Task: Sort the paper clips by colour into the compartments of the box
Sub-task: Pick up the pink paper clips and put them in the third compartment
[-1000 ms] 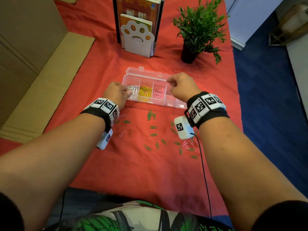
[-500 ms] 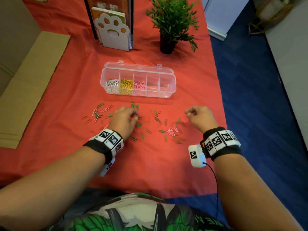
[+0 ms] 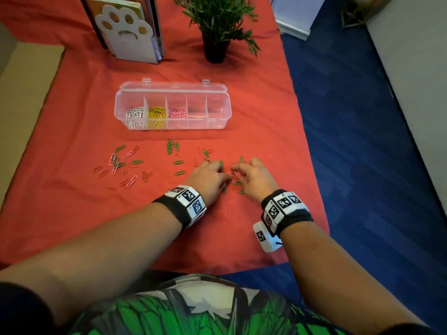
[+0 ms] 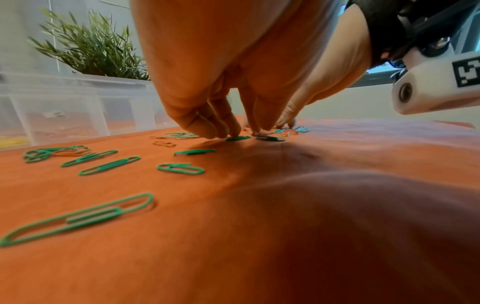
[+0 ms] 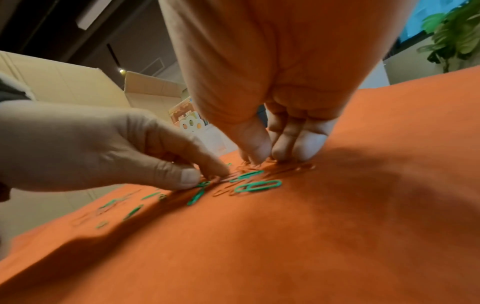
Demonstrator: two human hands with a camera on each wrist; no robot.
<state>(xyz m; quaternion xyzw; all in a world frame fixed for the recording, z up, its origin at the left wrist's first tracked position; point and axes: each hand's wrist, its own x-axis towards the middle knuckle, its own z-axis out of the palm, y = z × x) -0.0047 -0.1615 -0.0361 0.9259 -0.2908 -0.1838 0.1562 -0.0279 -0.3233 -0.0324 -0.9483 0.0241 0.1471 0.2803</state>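
A clear compartment box [image 3: 217, 93] stands open on the red cloth. It holds white clips [image 3: 135, 116], yellow clips [image 3: 157, 116] and pink clips [image 3: 178, 114] in its three left compartments. Green, pink and red loose clips [image 3: 125, 163] lie scattered in front of it. My left hand [image 3: 223, 176] and right hand [image 3: 238, 171] meet over a small cluster of clips [image 3: 232, 180]. In the right wrist view the left hand's [image 5: 205, 179] thumb and forefinger pinch at a green clip [image 5: 201, 185]. The right hand's [image 5: 265, 159] bunched fingertips press on red clips [image 5: 291, 167]; whether one is gripped is hidden.
A potted plant [image 3: 215, 48] and a white paw-shaped bookend [image 3: 130, 35] with books stand behind the box. Cardboard [image 3: 21, 93] lies along the left. The table's right edge [image 3: 312, 165] drops to blue floor close to my right hand.
Both hands came back from the box to the loose clips. In the last half second the left hand moved right and the right hand moved left, meeting at one cluster.
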